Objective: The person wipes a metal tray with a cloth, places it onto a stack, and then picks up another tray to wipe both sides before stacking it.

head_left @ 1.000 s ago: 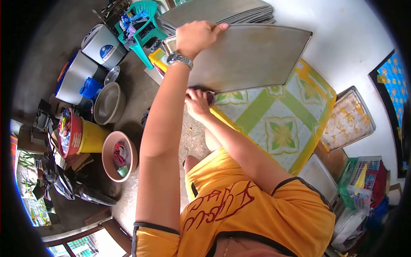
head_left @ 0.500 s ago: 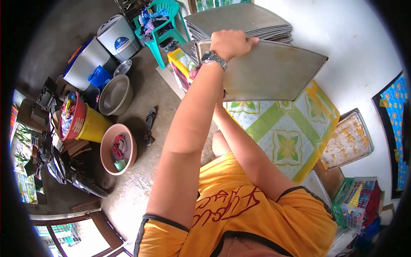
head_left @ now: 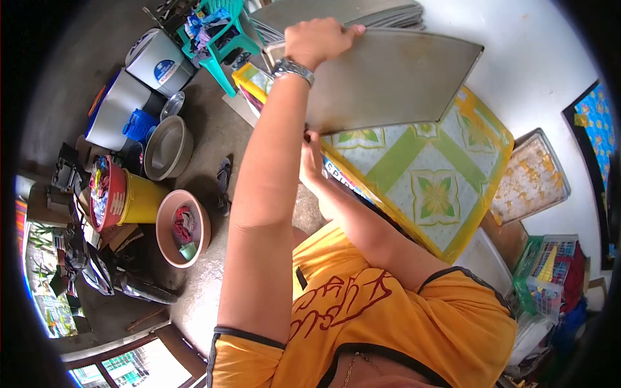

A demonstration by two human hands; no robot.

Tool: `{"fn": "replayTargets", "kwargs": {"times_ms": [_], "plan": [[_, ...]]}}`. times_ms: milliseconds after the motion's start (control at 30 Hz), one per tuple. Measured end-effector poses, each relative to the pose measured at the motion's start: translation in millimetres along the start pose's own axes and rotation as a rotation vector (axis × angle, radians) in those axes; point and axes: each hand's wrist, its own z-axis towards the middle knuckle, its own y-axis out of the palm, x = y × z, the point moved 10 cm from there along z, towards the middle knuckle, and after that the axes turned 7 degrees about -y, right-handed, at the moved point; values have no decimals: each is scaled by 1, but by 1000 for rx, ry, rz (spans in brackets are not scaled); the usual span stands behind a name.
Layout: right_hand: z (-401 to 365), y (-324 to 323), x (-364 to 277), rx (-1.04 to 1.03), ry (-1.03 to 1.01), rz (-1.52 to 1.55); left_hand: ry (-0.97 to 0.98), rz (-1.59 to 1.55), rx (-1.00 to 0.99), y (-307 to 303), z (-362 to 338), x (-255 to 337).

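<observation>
A large, flat metal baking tray point(head_left: 394, 81) stands tilted on its long edge over the table with the green and yellow flowered cover point(head_left: 436, 200). My left hand point(head_left: 320, 40), with a metal watch at the wrist, grips the tray's upper edge near its left end. Down at the lower left corner, my right hand point(head_left: 312, 155) has its fingers curled at the tray's edge. Behind this tray lies a stack of similar metal trays point(head_left: 369, 10), partly cut off by the top of the view.
Against the right wall leans a tray with yellowish flaking residue point(head_left: 530, 178). Plastic crates point(head_left: 546, 271) stand below it. Across the floor on the left are a pink basin point(head_left: 162, 236), a grey basin point(head_left: 169, 149), a yellow bucket point(head_left: 143, 194) and a green chair point(head_left: 223, 48) with clothes.
The view has shifted, so the tray and my left hand appear higher and further left. My right hand, mostly hidden behind my left arm before, now shows at the tray's lower corner.
</observation>
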Motion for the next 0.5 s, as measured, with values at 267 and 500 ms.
{"fn": "replayTargets", "kwargs": {"times_ms": [267, 500], "plan": [[-15, -7, -12, -194, -50, 12, -13, 20, -10, -1, -1, 1], [106, -99, -140, 203, -677, -329, -44, -33, -64, -1, -1, 0]]}}
